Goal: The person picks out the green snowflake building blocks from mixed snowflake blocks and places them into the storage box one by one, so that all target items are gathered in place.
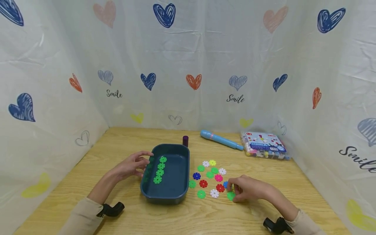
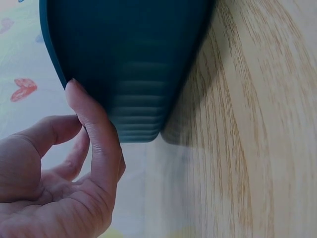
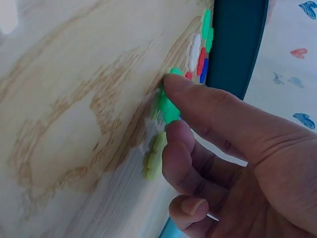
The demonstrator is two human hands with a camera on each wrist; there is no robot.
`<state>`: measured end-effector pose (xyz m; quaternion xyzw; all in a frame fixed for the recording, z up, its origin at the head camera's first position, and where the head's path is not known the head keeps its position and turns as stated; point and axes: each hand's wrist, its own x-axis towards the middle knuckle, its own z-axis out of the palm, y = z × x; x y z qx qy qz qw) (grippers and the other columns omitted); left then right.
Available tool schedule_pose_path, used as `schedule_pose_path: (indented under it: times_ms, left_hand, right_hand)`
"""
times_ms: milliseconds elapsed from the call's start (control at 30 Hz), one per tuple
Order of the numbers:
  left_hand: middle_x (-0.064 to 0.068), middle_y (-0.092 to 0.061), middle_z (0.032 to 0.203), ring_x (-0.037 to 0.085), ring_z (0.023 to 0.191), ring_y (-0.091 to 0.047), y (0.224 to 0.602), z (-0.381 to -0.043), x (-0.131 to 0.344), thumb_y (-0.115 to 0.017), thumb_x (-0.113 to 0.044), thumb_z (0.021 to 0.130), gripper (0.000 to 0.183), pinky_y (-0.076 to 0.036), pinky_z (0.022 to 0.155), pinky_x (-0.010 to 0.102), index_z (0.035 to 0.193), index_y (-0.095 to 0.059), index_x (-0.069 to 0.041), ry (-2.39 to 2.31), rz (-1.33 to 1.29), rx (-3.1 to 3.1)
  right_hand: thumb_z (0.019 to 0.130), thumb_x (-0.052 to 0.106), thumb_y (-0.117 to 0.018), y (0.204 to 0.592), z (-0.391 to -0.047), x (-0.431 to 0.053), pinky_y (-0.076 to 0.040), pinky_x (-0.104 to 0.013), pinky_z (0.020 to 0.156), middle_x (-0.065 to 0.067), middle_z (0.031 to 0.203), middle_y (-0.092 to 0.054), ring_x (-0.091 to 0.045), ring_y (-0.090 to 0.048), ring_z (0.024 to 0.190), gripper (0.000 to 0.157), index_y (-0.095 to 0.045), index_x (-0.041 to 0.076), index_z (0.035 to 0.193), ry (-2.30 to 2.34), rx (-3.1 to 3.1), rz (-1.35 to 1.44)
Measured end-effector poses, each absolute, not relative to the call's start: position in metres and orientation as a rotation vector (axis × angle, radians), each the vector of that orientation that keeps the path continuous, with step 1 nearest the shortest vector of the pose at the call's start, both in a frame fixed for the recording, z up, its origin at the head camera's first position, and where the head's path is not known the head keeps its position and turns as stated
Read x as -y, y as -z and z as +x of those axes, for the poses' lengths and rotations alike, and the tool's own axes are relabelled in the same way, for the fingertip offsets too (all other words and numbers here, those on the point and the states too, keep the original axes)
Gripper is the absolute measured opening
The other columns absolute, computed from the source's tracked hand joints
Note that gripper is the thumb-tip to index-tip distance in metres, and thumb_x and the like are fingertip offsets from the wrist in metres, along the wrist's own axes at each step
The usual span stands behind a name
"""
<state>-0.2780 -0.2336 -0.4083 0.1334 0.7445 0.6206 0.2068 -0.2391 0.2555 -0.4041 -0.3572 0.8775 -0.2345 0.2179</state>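
Note:
My left hand (image 1: 131, 165) holds the left rim of a deep dark-teal tray (image 1: 175, 174); in the left wrist view its thumb and fingers pinch the tray wall (image 2: 94, 59). Inside the tray several green snowflake discs (image 1: 160, 166) lie in a row along its left side. To the right of the tray my right hand (image 1: 249, 188) has its thumb and forefinger at opposite edges of a green snowflake disc (image 1: 230, 195), pinching it at the tabletop. A blue disc (image 1: 225, 184) lies right by the forefinger. The right wrist view shows that green disc (image 3: 169, 104) between the fingertips.
Loose white (image 1: 214, 193), red (image 1: 203, 183), pink (image 1: 218, 178), yellow (image 1: 212, 162), dark blue (image 1: 196, 176) and green discs lie between tray and right hand. Farther back are a purple cylinder (image 1: 185, 141), a light-blue tube (image 1: 221, 140) and a clear box of pieces (image 1: 264, 145).

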Motion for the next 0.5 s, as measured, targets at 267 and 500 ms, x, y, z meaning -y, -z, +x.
schedule_pose_path:
  times_ms: [267,500]
  left_hand:
    - [0.005,-0.057,0.098,0.015,0.08,-0.058,0.4108,-0.2746,0.2333,-0.053,-0.019,0.102,0.053,-0.056,0.063,0.027,0.146,-0.031,0.0,-1.73,0.373,-2.061]
    - [0.007,-0.059,0.1,0.014,0.08,-0.059,0.409,-0.2756,0.2337,-0.053,-0.02,0.102,0.054,-0.057,0.063,0.027,0.147,-0.03,0.0,-1.737,0.382,-2.071]
  right_hand:
    - [0.085,0.022,-0.076,0.4071,-0.2361,-0.2578,-0.042,-0.018,0.061,0.01,0.071,-0.052,0.002,-0.044,0.062,0.025,-0.054,0.02,0.097,0.676,-2.428,-0.932]
    - [0.087,0.021,-0.073,0.4004,-0.238,-0.2557,-0.041,-0.016,0.06,0.014,0.072,-0.051,0.004,-0.042,0.062,0.018,-0.055,0.02,0.089,0.631,-2.463,-1.044]
